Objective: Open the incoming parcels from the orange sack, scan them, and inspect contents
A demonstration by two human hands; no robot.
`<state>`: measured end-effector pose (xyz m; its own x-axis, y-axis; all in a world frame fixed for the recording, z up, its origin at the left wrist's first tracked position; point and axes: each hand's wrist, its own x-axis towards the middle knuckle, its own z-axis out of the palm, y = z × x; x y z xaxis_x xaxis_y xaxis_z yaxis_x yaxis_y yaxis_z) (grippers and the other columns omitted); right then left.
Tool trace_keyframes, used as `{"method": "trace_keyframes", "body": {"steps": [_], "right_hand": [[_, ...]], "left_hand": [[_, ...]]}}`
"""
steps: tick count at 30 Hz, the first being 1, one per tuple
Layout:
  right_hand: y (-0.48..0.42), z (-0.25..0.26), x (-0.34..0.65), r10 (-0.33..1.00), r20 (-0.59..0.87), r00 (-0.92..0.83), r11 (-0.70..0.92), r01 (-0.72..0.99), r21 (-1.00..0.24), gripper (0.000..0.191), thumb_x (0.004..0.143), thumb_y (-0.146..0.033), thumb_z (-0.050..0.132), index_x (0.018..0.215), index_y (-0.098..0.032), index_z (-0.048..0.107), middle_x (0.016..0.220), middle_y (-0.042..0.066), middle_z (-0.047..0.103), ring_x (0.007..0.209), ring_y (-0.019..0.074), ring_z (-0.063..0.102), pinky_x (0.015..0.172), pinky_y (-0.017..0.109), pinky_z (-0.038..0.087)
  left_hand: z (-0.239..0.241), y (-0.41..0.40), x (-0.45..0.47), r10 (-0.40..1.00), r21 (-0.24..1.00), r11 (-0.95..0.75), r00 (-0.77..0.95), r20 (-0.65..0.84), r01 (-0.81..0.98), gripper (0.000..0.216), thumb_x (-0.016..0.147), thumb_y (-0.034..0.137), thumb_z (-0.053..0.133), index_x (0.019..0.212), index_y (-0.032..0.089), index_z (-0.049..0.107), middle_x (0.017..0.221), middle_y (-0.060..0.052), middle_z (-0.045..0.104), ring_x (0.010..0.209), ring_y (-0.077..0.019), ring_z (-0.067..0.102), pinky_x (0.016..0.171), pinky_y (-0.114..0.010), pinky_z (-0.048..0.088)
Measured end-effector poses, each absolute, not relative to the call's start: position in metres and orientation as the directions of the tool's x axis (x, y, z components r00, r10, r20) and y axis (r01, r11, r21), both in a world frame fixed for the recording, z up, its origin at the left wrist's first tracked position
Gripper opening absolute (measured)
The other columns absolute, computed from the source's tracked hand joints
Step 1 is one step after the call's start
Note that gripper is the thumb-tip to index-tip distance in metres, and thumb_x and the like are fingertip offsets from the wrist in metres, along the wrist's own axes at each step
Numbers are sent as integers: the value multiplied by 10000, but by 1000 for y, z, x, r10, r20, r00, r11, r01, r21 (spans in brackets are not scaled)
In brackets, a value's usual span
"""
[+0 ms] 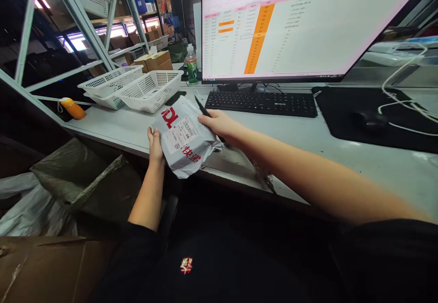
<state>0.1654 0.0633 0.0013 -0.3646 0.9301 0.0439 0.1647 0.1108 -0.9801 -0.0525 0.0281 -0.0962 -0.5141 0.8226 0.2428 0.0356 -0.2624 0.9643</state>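
Note:
A white plastic mailing parcel (185, 157) with red printing and a pasted shipping label (180, 134) is tilted up at the desk's front edge. My left hand (156, 145) grips its left side, thumb upward. Closed around a slim black pen-like tool (202, 107) is my right hand (219, 124), at the parcel's upper right side. The tool's pointed end sticks up past my fingers; whether it is a pen or a cutter I cannot tell. Part of the parcel's right edge is crumpled near my right wrist.
Behind the parcel stand white perforated baskets (150, 104), a green-labelled bottle (191, 65) and a large monitor (273, 29). A black keyboard (262, 103) lies below the screen, with a mouse (370, 120) farther right. An orange object (73, 109) lies at the desk's left end.

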Motion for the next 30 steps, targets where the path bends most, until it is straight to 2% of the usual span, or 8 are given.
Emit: {"method": "trace_keyframes", "body": {"steps": [2,4,8,12,15,20,26,30], "right_hand": [[66,1,162,950,-5,-311,42,146,-988,169,936,-184,598,767,-174,598,706,-13,601,649,120,522,615,236,401],[66,4,160,960,-55,-274,-18,133,-991,229,967,-173,566,738,-182,559,648,-24,559,583,106,493,569,226,384],[58,18,157,965,-114,-236,-99,75,-992,307,997,-151,539,697,-196,490,532,-61,456,439,71,388,451,203,271],[40,34,150,928,-144,-344,-145,23,-989,261,1000,-135,534,743,-178,518,547,-36,560,412,67,489,386,184,205],[27,40,144,897,-111,-427,-108,31,-994,227,974,-123,583,753,-156,544,588,-24,625,409,53,516,370,173,217],[22,41,140,885,-88,-457,-48,98,-994,252,965,-93,571,725,-154,525,582,-33,619,389,38,481,374,180,233],[35,36,150,857,-21,-515,104,213,-971,132,1012,-303,587,961,-208,511,592,-91,542,417,65,396,414,205,269],[50,24,165,836,219,-504,444,386,-808,90,974,-219,593,1053,-213,549,807,-42,669,599,99,558,626,241,445]], "left_hand": [[-93,19,-56,792,945,-278,-514,328,175,918,953,765,474,1658,265,164,1755,-155,160,1589,-295,309,1262,-448,343],[-84,2,-56,783,849,-383,-360,507,364,938,920,832,448,1636,259,249,1718,-167,264,1576,-312,329,1268,-472,323],[-49,-43,-40,742,463,-551,154,653,694,897,877,861,501,1518,234,489,1564,-170,505,1502,-357,433,1247,-535,342],[-24,-65,-16,640,175,-535,261,722,826,860,854,699,719,1528,226,473,1546,-172,525,1479,-366,447,1238,-539,347],[-23,-57,-12,615,202,-489,172,769,848,592,970,488,674,1470,203,530,1355,-144,659,1253,-278,628,1086,-413,495],[-21,-36,-23,677,298,-313,-8,736,902,233,996,316,609,1168,219,732,1029,-68,720,981,-227,679,894,-338,523],[-3,-15,-38,729,235,-235,11,685,943,217,987,307,571,973,216,767,975,-72,737,959,-264,675,792,-341,475],[2,12,-55,787,364,-227,-50,615,903,231,935,333,571,971,214,765,1005,-72,759,944,-257,681,774,-326,458]]}}
